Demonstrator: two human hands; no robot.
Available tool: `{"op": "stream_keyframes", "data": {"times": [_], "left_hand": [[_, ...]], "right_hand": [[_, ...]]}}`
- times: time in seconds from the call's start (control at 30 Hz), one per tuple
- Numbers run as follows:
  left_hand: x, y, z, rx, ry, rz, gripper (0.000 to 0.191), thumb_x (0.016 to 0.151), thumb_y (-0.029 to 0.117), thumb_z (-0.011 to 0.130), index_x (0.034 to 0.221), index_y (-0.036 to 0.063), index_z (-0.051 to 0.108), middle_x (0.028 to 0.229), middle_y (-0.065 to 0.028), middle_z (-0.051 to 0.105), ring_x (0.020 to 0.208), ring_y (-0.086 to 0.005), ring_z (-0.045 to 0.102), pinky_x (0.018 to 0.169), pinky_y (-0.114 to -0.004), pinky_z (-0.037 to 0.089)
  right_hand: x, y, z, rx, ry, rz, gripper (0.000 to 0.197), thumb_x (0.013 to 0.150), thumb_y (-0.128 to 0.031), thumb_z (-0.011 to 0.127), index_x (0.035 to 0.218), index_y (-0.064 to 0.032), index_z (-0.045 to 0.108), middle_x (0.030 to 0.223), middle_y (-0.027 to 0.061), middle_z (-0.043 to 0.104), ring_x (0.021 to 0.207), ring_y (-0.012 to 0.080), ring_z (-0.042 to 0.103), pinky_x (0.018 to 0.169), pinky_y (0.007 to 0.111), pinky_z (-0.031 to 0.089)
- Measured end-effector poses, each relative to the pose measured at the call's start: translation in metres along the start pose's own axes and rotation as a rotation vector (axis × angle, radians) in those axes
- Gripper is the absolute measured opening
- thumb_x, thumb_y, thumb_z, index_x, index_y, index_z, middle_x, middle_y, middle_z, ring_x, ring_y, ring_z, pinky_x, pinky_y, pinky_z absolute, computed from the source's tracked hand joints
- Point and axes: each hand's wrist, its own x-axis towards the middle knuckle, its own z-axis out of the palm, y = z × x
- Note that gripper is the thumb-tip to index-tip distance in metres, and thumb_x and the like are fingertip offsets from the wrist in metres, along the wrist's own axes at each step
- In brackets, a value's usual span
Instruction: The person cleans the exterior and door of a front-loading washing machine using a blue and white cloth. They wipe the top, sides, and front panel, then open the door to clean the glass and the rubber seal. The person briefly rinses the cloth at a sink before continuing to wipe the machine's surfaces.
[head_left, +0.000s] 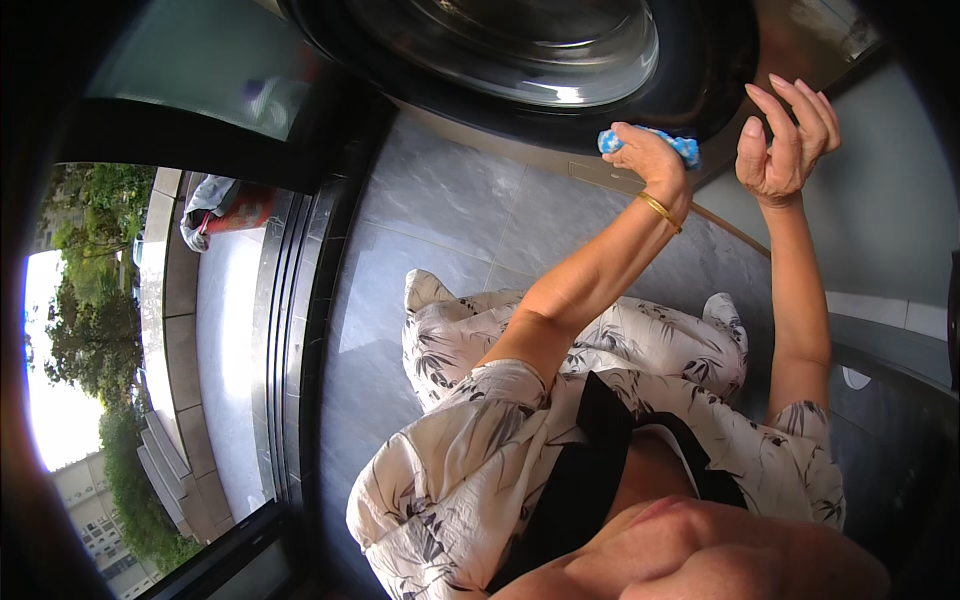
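My left hand (645, 156), with a gold bangle at the wrist, holds a bunched blue-and-white patterned cloth (685, 148). The cloth is at the lower edge of the dark ring around the round glass door (555, 82) of a front-loading washing machine; whether it touches the ring I cannot tell. My right hand (787, 150) is raised to the right of the door, its fingers apart and slightly bent, with nothing in it. The lower front panel (555, 161) of the machine shows below the ring, with a small rectangular cover.
Grey tiles (442, 187) lie between my bent knees and the machine. A grey panel (885, 187) stands at right. At left, a dark sliding-door track (289, 300) borders an outdoor ledge, where a grey cloth (206, 210) hangs over a red object.
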Motion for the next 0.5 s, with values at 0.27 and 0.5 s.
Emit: {"op": "stream_keyframes", "data": {"times": [0.27,0.5], "left_hand": [[-0.109,0.025,-0.094,-0.452,-1.001,0.214,0.038,0.099,0.038,0.031,0.103,0.0045,0.049,0.086,-0.0054,0.057,0.073,-0.0139,0.053,0.068,-0.028,0.046],[-0.075,0.189,-0.118,-0.453,-0.362,1.724,0.047,0.098,0.033,0.034,0.122,-0.0070,0.038,0.124,-0.0194,0.041,0.114,-0.0259,0.039,0.099,-0.034,0.026]], "right_hand": [[-0.003,0.019,-0.052,-0.136,0.014,0.043,0.022,0.083,-0.015,0.051,0.098,-0.0068,0.066,0.110,0.0060,0.058,0.106,0.0236,0.046,0.093,0.034,0.034],[-0.025,0.010,-0.050,-0.088,-0.065,0.236,0.021,0.080,-0.007,0.054,0.098,-0.0058,0.064,0.111,0.0085,0.056,0.106,0.0266,0.047,0.093,0.036,0.035]]}}
